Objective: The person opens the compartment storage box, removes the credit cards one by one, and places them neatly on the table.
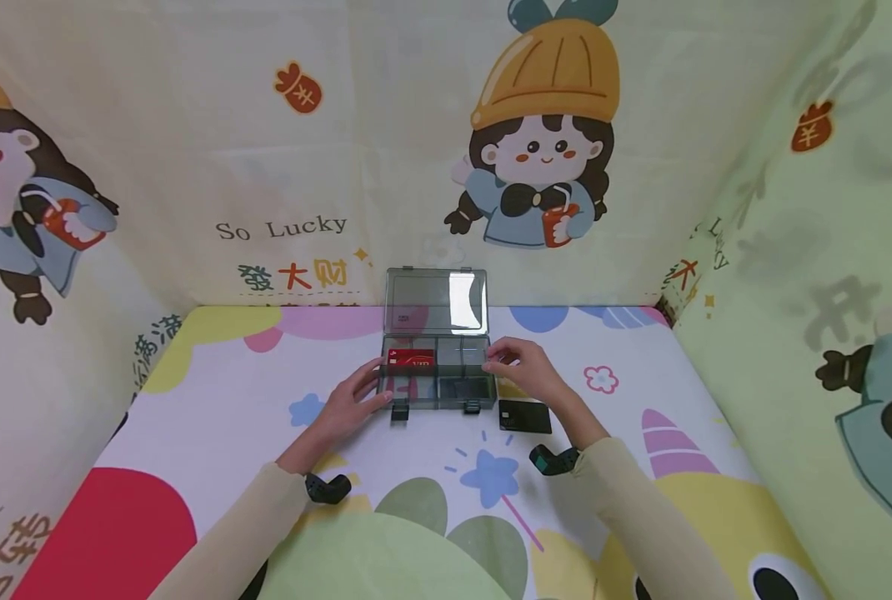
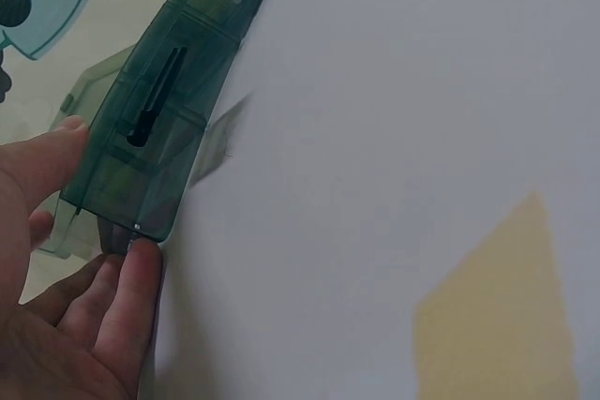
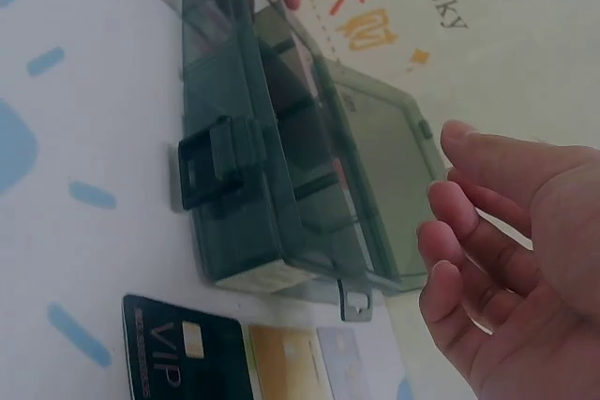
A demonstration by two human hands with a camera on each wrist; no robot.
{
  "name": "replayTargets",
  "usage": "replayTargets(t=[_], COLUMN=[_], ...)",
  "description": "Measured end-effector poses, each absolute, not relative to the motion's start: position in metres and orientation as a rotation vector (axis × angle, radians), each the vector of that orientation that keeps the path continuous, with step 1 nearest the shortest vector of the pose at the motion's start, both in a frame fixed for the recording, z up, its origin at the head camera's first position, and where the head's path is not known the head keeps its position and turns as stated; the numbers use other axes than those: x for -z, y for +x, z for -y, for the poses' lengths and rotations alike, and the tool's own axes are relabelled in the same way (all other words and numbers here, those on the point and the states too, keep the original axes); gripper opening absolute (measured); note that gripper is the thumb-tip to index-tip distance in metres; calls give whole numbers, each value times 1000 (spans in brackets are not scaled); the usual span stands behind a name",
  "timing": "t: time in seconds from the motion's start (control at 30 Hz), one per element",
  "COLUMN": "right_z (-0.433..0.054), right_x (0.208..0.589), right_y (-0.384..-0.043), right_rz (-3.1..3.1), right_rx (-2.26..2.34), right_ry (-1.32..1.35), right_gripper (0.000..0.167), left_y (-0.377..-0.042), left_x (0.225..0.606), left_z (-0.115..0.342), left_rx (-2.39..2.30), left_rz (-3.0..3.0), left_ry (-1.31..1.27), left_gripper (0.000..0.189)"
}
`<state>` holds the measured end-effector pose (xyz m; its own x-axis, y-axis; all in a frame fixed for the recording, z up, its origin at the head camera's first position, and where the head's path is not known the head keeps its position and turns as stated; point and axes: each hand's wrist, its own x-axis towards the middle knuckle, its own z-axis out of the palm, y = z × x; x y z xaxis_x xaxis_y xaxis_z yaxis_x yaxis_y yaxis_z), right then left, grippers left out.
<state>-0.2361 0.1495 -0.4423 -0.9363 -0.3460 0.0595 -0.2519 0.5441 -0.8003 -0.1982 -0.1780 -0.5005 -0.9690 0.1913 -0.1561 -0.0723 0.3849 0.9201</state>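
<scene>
A smoky clear plastic compartment box (image 1: 464, 354) stands on the table with its lid (image 1: 423, 300) raised behind it. A red VIP card (image 1: 412, 357) sits in its rear left compartment. At the box's left end, my left hand (image 1: 350, 406) holds it, thumb and fingertips against its sides; the left wrist view shows this hand (image 2: 80, 306) at the corner. Beside the right end hovers my right hand (image 1: 527, 367), fingers loosely curled. The right wrist view shows nothing between the fingers of that hand (image 3: 511, 259). A black VIP card (image 1: 524, 417) lies just right of the box.
Next to the black card lie a gold card (image 3: 286, 362) and a pale grey-blue card (image 3: 345, 362). Two front latches hang undone, one of them the right latch (image 1: 472, 407). A printed cloth (image 1: 408, 167) rises behind the table (image 1: 251, 417).
</scene>
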Motion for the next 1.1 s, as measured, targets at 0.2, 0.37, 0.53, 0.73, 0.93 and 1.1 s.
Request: replayTargets(t=[0.2,0.37,0.53,0.73,0.93,1.1], right_z=[-138,-130,-122,-114,-108,-103], right_x=[442,443,445,449,454,458], right_y=[-240,-244,-248,-252,-253,-257], right_rz=[-2658,-2652,-2623,-2603,-2606,-2601], right_rx=[1370,1379,1398,1409,1445,1442], right_ry=[-572,-591,-559,-535,-586,-629], right_gripper=[26,25,26,27,27,28], left_y=[-198,-199,-199,-199,-199,-199], left_x=[501,501,501,501,502,502], left_z=[177,178,178,178,178,178], left_rx=[-1613,-1619,-1621,-1629,-1627,-1622], left_rz=[-2417,-2417,-2414,-2417,-2415,-2411], left_ry=[109,109,116,127,139,134], left_gripper=[70,70,70,70,71,71])
